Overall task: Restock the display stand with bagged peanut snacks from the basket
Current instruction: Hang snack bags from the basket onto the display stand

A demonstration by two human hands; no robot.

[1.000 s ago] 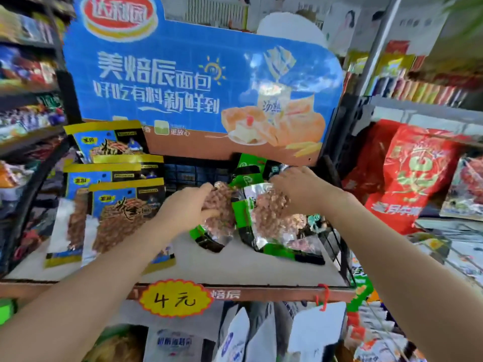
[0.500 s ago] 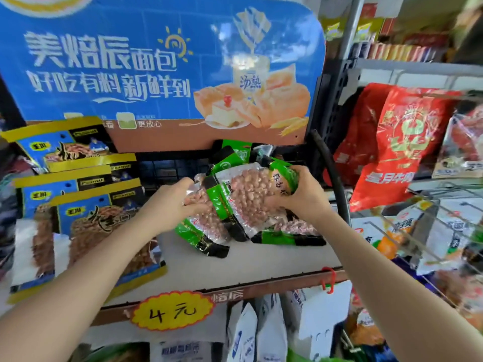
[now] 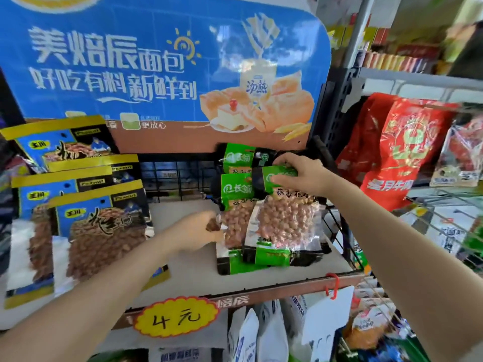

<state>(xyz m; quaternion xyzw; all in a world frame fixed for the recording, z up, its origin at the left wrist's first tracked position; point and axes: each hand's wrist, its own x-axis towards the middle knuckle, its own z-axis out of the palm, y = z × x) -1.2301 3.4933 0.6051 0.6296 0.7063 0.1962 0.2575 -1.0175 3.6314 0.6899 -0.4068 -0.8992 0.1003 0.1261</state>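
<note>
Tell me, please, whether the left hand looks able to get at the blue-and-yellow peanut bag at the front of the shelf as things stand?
Probably yes. The left hand touches the green peanut bags, and the front blue-and-yellow peanut bag stands just beside its forearm with bare shelf between and nothing blocking.

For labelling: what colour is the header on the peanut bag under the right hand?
Green, with a black section beside it, on the front peanut bag; head view.
</note>
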